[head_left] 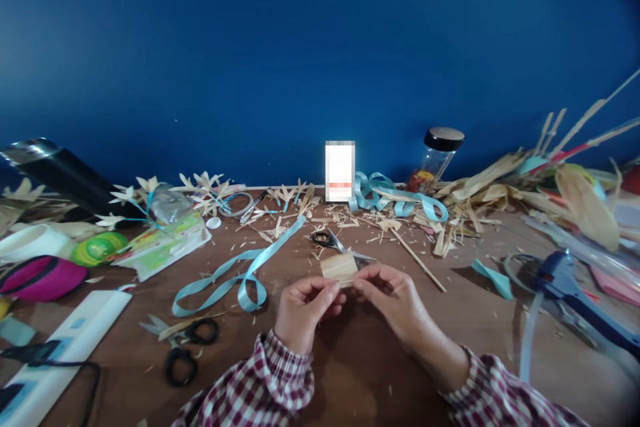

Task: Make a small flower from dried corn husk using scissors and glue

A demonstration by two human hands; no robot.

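Note:
A small pale piece of corn husk (339, 267) is held up over the table's middle, its lower edge between my two hands. My left hand (310, 303) pinches its lower left corner, thumb on top. On the other side, my right hand (393, 297) grips the lower right corner between thumb and forefinger. Just behind the husk lies a pair of black-handled scissors (327, 239), its blades partly hidden. A second pair of scissors (183, 340) rests left of my left hand, with a husk scrap across it. A light blue ribbon (220, 283) curls on the table nearby.
A blue glue gun (575, 297) lies at right, a white power strip (75, 353) at left. Husk flowers (205, 190) and scraps line the back. A jar (435, 160) leans near piled corn husks (485, 190). A thin stick (420, 260) lies behind my right hand.

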